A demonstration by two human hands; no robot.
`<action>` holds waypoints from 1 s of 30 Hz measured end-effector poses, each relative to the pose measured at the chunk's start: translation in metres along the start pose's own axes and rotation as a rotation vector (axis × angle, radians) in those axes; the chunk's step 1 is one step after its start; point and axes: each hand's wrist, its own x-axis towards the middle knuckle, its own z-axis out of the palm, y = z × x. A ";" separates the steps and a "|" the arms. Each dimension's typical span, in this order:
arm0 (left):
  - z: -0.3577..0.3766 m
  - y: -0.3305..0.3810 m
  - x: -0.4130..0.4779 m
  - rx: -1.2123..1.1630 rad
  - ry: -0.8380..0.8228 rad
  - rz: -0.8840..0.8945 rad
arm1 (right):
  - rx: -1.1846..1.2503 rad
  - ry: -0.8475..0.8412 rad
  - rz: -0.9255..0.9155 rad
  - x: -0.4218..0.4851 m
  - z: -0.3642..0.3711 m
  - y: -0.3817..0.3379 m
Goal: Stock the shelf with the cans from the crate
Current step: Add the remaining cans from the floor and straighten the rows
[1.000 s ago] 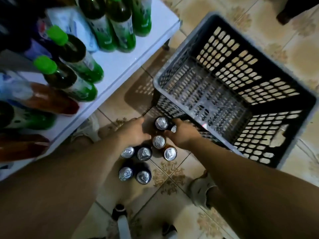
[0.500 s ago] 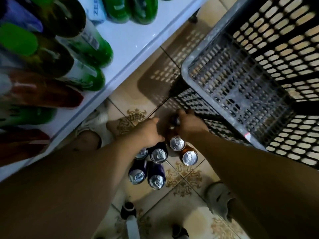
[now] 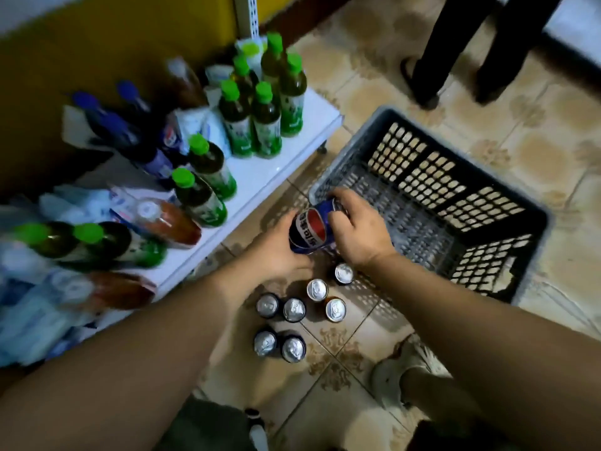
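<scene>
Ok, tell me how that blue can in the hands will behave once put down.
Probably stiff: the blue can shows no dent in the left hand and right hand. Tilted as held, it would likely roll if laid down sideways. Upright like the cans on the floor, it should stand steady.

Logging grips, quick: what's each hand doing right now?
Left hand: holds the blue can.
Right hand: also grips a blue can; same or second, unclear.
</scene>
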 end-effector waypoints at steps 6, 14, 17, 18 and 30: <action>-0.071 0.088 -0.091 -0.084 0.186 0.229 | 0.250 0.155 -0.197 -0.051 -0.080 -0.107; -0.134 0.164 -0.247 -0.193 0.612 0.499 | 0.620 0.325 -0.461 -0.144 -0.124 -0.258; -0.154 0.166 -0.296 -0.283 0.719 0.540 | 0.620 0.218 -0.546 -0.175 -0.112 -0.304; -0.161 0.161 -0.311 -0.290 0.737 0.545 | 0.600 0.186 -0.565 -0.184 -0.106 -0.319; -0.256 0.053 -0.479 -0.166 0.895 0.278 | 0.507 -0.263 -0.749 -0.265 -0.001 -0.469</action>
